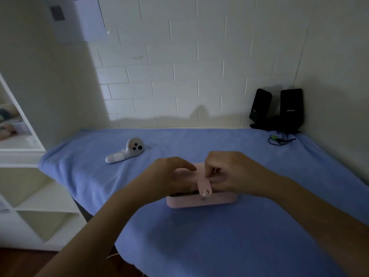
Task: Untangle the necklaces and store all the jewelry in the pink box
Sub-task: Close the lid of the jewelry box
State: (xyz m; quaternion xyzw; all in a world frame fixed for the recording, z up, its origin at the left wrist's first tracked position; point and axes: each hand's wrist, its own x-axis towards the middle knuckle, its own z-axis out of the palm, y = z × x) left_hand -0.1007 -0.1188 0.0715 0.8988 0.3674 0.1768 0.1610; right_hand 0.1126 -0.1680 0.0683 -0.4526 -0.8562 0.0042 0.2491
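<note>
The pink box (217, 201) sits on the blue towel in the middle of the view. Its lid (199, 169) is a little raised at the front, and a dark gap (180, 194) shows beneath it. A pink strap with a snap (205, 189) hangs over the front edge. My left hand (169, 176) rests on the left of the lid with its fingers stretched across the top. My right hand (231, 172) has its fingers curled on the right of the lid, thumb at the root of the strap. No jewelry shows.
A white hand controller (124, 150) lies on the blue towel (219, 246) at the back left. Two black speakers (279, 108) with a cable (279, 139) stand in the back right corner. White shelves (26, 176) stand to the left, and a brick wall runs behind.
</note>
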